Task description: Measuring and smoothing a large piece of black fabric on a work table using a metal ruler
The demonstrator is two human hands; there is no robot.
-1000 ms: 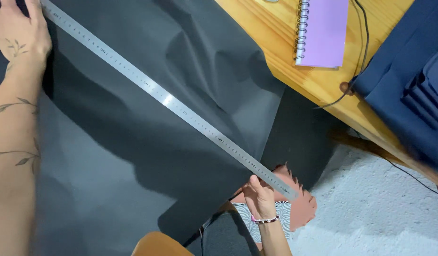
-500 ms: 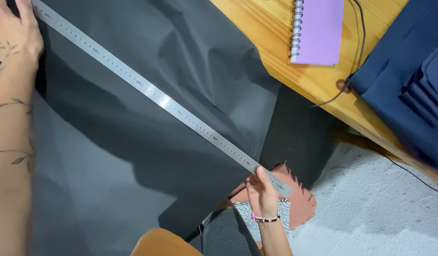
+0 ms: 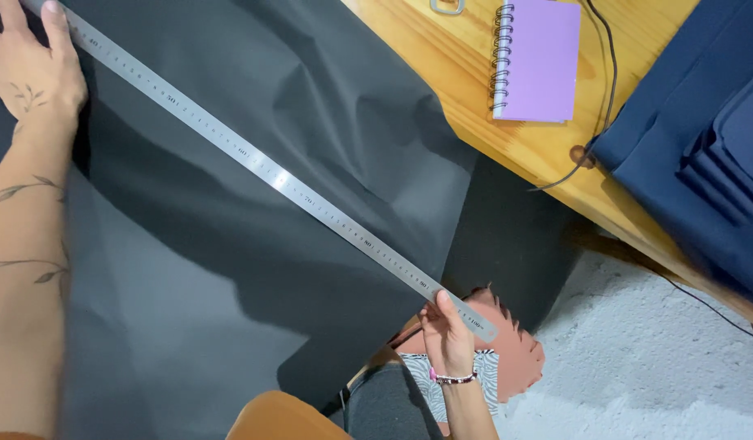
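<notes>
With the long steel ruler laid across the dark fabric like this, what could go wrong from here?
The metal ruler is held only at its ends: the left hand presses the far end and the right hand pinches the tip past the table edge, so its middle could shift or bow. The dark fabric is creased and overhangs, so it may slide.

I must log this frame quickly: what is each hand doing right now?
Left hand: open, flat, pressing the far end of the ruler onto the dark cloth.
Right hand: closed, gripping the ruler's near end.
</notes>
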